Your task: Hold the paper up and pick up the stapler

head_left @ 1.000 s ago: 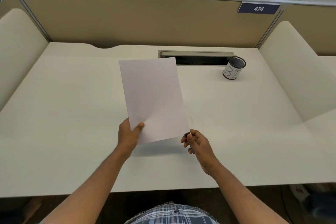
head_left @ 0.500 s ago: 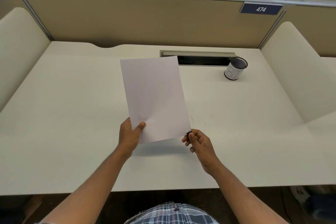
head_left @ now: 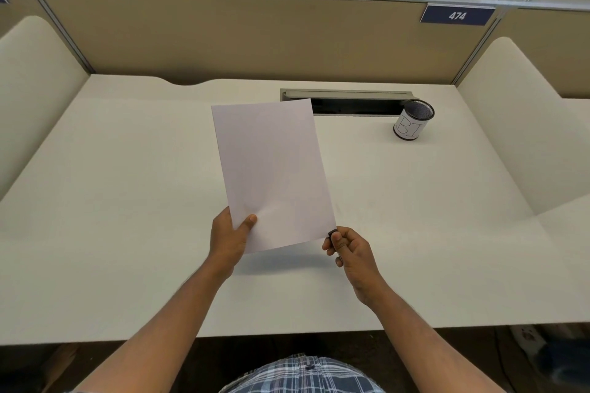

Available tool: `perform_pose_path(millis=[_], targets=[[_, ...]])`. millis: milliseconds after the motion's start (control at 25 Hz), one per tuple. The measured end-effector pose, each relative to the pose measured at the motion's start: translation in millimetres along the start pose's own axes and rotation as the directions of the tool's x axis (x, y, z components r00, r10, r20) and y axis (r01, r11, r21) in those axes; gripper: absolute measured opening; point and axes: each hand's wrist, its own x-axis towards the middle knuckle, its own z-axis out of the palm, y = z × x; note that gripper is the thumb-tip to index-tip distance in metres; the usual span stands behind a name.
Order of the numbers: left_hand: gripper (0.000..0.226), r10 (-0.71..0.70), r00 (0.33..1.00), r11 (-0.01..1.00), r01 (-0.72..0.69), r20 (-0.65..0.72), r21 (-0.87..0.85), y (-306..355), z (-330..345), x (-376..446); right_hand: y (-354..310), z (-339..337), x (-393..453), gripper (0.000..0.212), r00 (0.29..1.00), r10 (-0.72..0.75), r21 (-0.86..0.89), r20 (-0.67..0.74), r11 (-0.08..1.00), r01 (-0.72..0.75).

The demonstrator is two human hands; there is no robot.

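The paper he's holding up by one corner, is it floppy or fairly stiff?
Probably light and fairly floppy: the paper dimples where the left hand pinches its lower corner. It stands nearly flat above the desk, so it likely has a little stiffness when upright, but would probably droop if tilted. Its smooth face may slip in a loose pinch.

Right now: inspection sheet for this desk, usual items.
Surface: white desk, bare where visible.
Job's things: sheet of paper held above the desk, blank side showing; small dark object, too small to identify.
Clutter: mesh pen cup at back right, marked "BI".
Hands: left hand pinches the paper's lower left corner; right hand grips the dark object beside the paper's lower right corner.
Cables: nothing seen; cable slot open at back.
Surroundings: tan partition, sign 474, plants behind.
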Motion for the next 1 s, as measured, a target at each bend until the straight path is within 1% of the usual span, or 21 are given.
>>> perform_pose_path(millis=[320, 640, 840, 920, 1000], targets=[[0.031, -0.012, 1.0, 1.0, 0.012, -0.004, -0.001, 1.4, 2.0, -1.0, 3.4, -0.9, 5.1, 0.023, 1.0, -0.014, -0.025, -0.007, 1.0, 0.014], [0.036, -0.003, 1.0, 1.0, 0.003, -0.004, 0.007, 4.6, 4.6, 0.2, 3.5, -2.2, 8.4, 0.024, 1.0, -0.017, -0.023, -0.023, 1.0, 0.016], [0.033, -0.01, 1.0, 1.0, 0.01, -0.014, 0.003, 4.8, 2.7, 3.6, 0.7, -3.4, 8.2, 0.027, 0.997, 0.062, 0.017, 0.05, 0.998, -0.063], [0.029, -0.009, 1.0, 1.0, 0.009, -0.015, 0.002, 5.3, 2.1, 4.7, -0.9, -4.4, 7.3, 0.033, 0.993, 0.077, 0.067, 0.089, 0.994, -0.083], [0.03, -0.009, 1.0, 1.0, 0.009, -0.017, 0.005, 5.9, 2.6, 4.8, -3.1, -5.1, 6.4, 0.034, 0.988, 0.082, 0.131, 0.129, 0.986, -0.099]])
